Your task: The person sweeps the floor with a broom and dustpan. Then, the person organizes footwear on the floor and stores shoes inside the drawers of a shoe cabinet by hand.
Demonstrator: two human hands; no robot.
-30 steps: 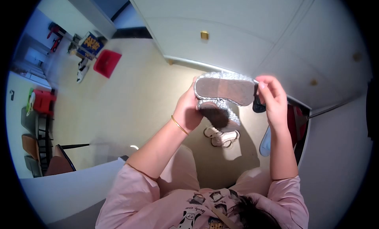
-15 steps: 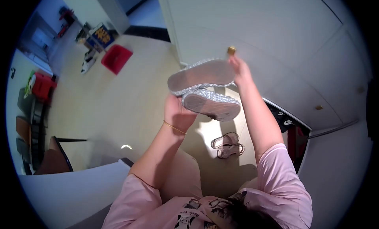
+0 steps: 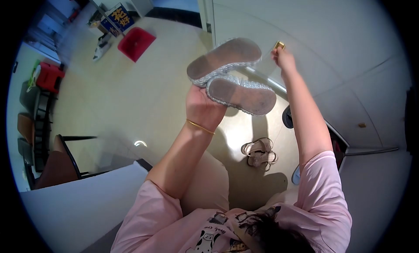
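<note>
A pair of silver woven shoes, one [image 3: 224, 58] above the other [image 3: 242, 96], shows its worn brown-grey soles. My left hand [image 3: 203, 105] holds both shoes from below and behind, its fingers mostly hidden by them. My right hand [image 3: 283, 58] reaches out to the right of the shoes, closed on a small gold knob [image 3: 279, 45] on the white cabinet door [image 3: 323, 39]. Under the shoes, a pair of beige sandals [image 3: 260, 153] lies on the floor.
A red dustpan [image 3: 136, 43] and a white-and-black shoe [image 3: 101, 48] are at the upper left. Chairs [image 3: 54, 163] stand at the left. A dark slipper [image 3: 287, 117] and a blue slipper [image 3: 296, 176] lie by the cabinet. A white panel [image 3: 87, 198] is at the lower left.
My right hand has left the shoes and moved up to the knob, closing on it. My left hand has raised the pair of shoes. The view has shifted, and the cabinet door appears still closed.
</note>
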